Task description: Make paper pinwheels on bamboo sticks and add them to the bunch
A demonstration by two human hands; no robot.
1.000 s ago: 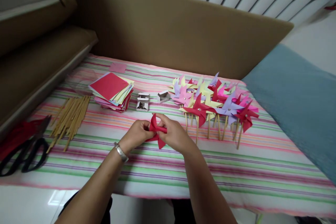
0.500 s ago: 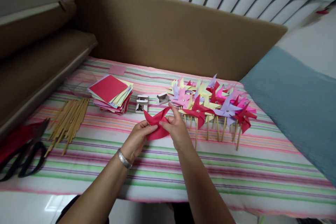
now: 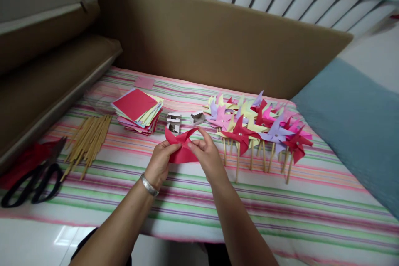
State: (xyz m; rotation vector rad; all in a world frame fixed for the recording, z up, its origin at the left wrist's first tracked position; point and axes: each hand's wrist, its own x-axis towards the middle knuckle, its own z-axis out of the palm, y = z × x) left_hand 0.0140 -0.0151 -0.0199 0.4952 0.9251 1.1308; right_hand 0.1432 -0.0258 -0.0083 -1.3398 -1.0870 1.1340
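Note:
Between my two hands is a red paper pinwheel [image 3: 184, 154], held above the striped cloth with some of its points bent in toward the centre. My left hand [image 3: 160, 161] pinches its left side, thumb on top; a silver bracelet circles that wrist. On the other side, my right hand [image 3: 206, 152] grips the paper near the middle with the thumb, its index finger stretched along the upper right point. The fingers under the paper are hidden. Just beyond the hands sit a small open box [image 3: 173, 122] and another small box [image 3: 197, 118] with dark contents.
Finished pinwheels [image 3: 276, 134] on sticks lie grouped at the right. A stack of coloured paper squares [image 3: 136, 106] stands at left, near loose wooden sticks [image 3: 88, 143] and black-handled scissors [image 3: 46, 176]. A brown board [image 3: 218, 43] rises behind; brown-covered cushions [image 3: 59, 66] are piled at far left.
The whole view has shifted slightly, so the things on the cloth appear farther right. Both hands keep hold of the red pinwheel, which is now tilted a little differently.

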